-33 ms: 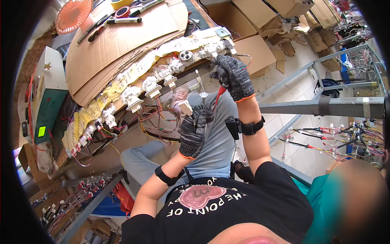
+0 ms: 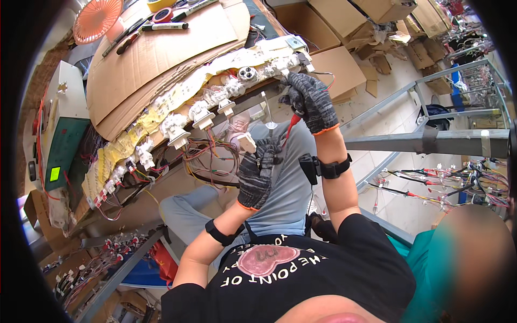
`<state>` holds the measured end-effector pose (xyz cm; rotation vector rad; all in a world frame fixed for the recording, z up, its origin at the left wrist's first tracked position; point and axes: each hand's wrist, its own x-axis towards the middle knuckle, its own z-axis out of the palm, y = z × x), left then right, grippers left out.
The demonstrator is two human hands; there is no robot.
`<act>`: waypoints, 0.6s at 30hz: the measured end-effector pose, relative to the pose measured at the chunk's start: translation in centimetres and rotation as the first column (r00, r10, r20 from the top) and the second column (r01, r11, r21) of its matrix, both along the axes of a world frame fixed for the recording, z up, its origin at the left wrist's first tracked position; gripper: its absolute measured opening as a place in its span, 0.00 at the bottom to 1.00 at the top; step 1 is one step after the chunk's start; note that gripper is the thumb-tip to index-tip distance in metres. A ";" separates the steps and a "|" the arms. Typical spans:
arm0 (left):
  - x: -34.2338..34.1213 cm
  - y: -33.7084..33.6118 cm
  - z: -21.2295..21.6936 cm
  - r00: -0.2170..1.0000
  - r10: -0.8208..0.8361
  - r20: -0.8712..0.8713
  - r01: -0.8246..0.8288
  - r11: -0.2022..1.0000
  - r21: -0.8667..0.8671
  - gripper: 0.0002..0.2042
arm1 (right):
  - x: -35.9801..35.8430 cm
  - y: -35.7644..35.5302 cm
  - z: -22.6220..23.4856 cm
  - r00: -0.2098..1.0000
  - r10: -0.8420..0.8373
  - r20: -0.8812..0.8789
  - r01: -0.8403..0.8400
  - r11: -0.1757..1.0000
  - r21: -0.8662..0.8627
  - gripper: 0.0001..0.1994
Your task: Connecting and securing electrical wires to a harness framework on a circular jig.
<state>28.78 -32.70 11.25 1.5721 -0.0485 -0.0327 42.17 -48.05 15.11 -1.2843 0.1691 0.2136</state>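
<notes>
— Wiring harness point(image 2: 207, 156) hangs off your bench point(image 2: 161, 59) edge, centre frame. Your left hand point(image 2: 256, 175)?
— Its fingers pinch a white connector point(image 2: 246, 142).
— Your right hand point(image 2: 309, 99)?
— Fingers closed around a red wire point(image 2: 291, 126), upper centre.

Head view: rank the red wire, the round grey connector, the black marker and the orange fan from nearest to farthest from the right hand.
From the right hand:
1. Red wire, running down from its fingers, touching the glove.
2. Round grey connector, just to its left on the bench edge.
3. Black marker, farther up and left on the cardboard.
4. Orange fan, farthest, at the top left corner.
</notes>
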 end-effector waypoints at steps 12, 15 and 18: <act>1.9 -1.4 -2.0 0.999 0.054 0.002 -0.054 0.997 0.049 0.10 | -0.7 0.4 0.7 0.987 0.158 -0.007 -0.151 0.928 -0.341 0.11; 2.0 -1.6 -2.5 0.981 0.025 0.191 -0.077 0.961 0.267 0.10 | -1.0 1.2 0.7 0.994 0.105 0.001 -0.101 0.965 -0.243 0.11; 1.7 -1.8 -3.9 0.986 0.028 0.165 -0.074 0.957 0.280 0.10 | -1.0 1.7 1.0 0.995 0.096 0.023 -0.090 0.980 -0.176 0.10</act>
